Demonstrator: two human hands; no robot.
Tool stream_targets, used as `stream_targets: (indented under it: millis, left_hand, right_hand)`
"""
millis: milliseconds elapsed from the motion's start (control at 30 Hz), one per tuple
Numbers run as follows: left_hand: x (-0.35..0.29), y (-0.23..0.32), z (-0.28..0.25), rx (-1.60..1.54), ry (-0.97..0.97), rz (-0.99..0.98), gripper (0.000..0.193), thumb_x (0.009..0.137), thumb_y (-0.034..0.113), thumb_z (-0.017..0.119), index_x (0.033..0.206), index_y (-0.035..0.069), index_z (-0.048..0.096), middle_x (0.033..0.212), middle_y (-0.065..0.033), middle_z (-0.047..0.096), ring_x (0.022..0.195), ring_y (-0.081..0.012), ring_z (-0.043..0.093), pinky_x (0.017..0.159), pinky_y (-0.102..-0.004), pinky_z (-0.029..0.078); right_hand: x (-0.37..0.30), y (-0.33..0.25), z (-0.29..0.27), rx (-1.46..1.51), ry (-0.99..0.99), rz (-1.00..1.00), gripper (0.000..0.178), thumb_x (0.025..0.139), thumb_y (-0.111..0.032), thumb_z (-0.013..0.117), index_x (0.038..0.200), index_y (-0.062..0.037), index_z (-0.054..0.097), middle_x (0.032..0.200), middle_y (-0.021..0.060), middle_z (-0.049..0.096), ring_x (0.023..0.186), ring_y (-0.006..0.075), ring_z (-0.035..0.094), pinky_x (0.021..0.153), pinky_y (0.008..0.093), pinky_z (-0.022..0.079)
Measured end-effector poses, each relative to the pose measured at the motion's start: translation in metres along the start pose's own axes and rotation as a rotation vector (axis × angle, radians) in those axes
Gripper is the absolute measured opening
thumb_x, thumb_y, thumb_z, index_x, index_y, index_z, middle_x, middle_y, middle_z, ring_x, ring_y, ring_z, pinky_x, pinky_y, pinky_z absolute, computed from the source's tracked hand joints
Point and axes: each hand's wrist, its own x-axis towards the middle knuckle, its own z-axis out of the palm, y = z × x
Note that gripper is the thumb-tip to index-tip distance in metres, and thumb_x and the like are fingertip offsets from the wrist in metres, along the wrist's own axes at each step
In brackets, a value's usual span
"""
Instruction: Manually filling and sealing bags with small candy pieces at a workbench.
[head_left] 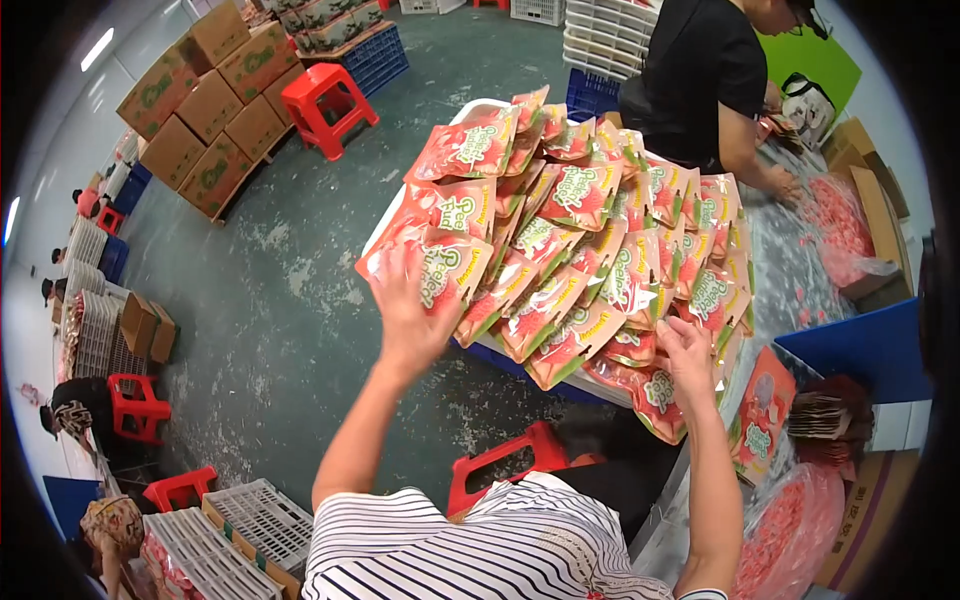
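A large heap of glossy red-and-pink snack pouches (560,240) with green and yellow print is piled on a white crate (481,104) in front of me. At the heap's near left corner my left hand (408,318) lies against a pouch (447,266), fingers apart and thumb out to the side. On the near right side, my right hand (688,362) has thumb and fingers closed at the edge of a pouch (634,345). Part of that pouch is hidden among its neighbours. A further pouch (655,398) hangs over the crate's near edge, below my right hand.
To the right runs a metal worktable (785,265) with loose red candy (840,222), a blue panel (860,350) and a clear bag of candy (795,535). A co-worker (700,90) stands at its far end. Red stools (325,105), stacked cartons (210,100) and crates (225,550) stand around.
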Motion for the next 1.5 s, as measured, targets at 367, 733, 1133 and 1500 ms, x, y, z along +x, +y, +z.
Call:
stream_targets:
  millis: [367,733,1133,1500]
  left_hand:
    - [0.059,-0.073,0.041,-0.277,-0.110,-0.233,0.051,0.096,0.037,0.050,0.134,0.003,0.049,0.141,-0.0215,0.043,0.132,-0.0345,0.040,0.109,-0.0414,0.030]
    - [0.051,-0.052,0.064,-0.362,-0.065,-0.405,0.054,0.097,0.042,0.046,0.133,0.001,0.049,0.132,-0.0222,0.050,0.123,-0.0335,0.048,0.105,-0.0390,0.035]
    - [0.053,-0.042,0.064,-0.350,-0.119,-0.409,0.062,0.098,0.048,0.041,0.136,-0.001,0.043,0.132,-0.0231,0.046,0.124,-0.0371,0.043,0.107,-0.0434,0.030]
    - [0.059,-0.036,0.077,-0.429,-0.103,-0.450,0.077,0.092,0.055,0.048,0.141,-0.003,0.036,0.142,-0.0273,0.038,0.132,-0.0401,0.034,0.111,-0.0440,0.024]
  right_hand:
    - [0.028,0.012,0.038,-0.228,0.067,-0.063,0.029,0.090,-0.029,0.065,0.093,-0.0001,0.065,0.076,-0.0013,0.057,0.065,0.0078,0.047,0.058,0.0271,0.040]
    - [0.036,0.011,0.014,-0.310,0.074,-0.273,0.030,0.093,-0.022,0.058,0.073,0.0005,0.061,0.059,-0.0037,0.050,0.056,0.0052,0.041,0.052,0.0266,0.035]
    - [-0.054,-0.011,0.050,-0.496,-0.160,-0.050,0.034,0.089,-0.027,0.067,0.094,0.0064,0.064,0.076,0.0094,0.067,0.070,0.0149,0.064,0.061,0.0288,0.050]
    - [0.023,0.043,0.124,-0.022,-0.115,-0.033,0.029,0.087,-0.014,0.065,0.108,0.0049,0.062,0.098,0.0087,0.068,0.087,0.0151,0.062,0.079,0.0311,0.049]
